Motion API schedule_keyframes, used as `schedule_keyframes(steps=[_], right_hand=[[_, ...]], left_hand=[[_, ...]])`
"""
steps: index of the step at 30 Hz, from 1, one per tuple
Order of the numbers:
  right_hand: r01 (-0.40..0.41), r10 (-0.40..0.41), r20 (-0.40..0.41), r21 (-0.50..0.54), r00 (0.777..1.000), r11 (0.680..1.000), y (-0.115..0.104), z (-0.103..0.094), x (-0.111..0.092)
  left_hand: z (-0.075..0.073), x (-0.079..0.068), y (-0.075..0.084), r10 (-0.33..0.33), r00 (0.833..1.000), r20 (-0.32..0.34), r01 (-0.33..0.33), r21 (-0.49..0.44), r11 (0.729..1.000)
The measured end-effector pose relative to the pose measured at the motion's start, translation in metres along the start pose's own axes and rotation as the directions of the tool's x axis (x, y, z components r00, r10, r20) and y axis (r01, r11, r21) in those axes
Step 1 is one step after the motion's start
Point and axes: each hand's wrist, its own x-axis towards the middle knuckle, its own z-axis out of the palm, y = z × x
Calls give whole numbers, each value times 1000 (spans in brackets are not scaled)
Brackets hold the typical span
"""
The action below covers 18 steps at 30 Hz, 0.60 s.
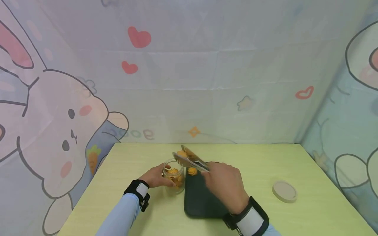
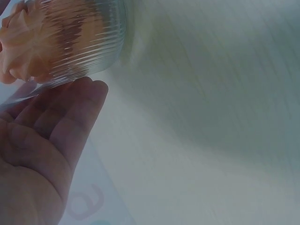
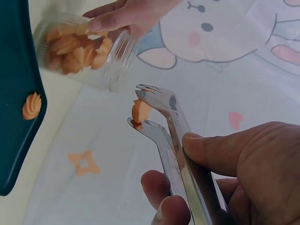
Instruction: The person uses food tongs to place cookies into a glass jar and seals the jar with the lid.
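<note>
My left hand [image 1: 157, 176] grips a clear glass jar [image 1: 180, 187], thumb on the near side and fingers round the far side. Several orange piped swirl cookies [image 3: 77, 52] lie inside the jar, whose mouth is open. Metal tongs [image 1: 189, 162] are held in my right hand [image 1: 225, 183]. Between their tips they pinch one swirl cookie [image 3: 140, 111], held in the air just above and beside the jar's rim. Another swirl cookie [image 1: 192, 171] rests on a dark green tray [image 1: 203, 203], close to the tray's edge by the jar.
A round beige lid [image 1: 284, 191] lies on the right side of the pale yellow table [image 1: 147, 216]. Behind the table hangs a printed cloth [image 1: 183, 72] with a rabbit and hearts. The tray stands directly right of the jar, under my right hand.
</note>
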Motion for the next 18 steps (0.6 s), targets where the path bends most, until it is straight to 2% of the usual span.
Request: schedule_keyframes(steps=[11,18], right_hand=[[60,-59,26,-24,998,998,-15,7,0],[40,-39,49,-20,998,999,-14,8,1]], left_hand=[[0,5,-6,25,1000,14,-24,-40,999],[1,7,-9,15,1000,22,-14,-70,997]])
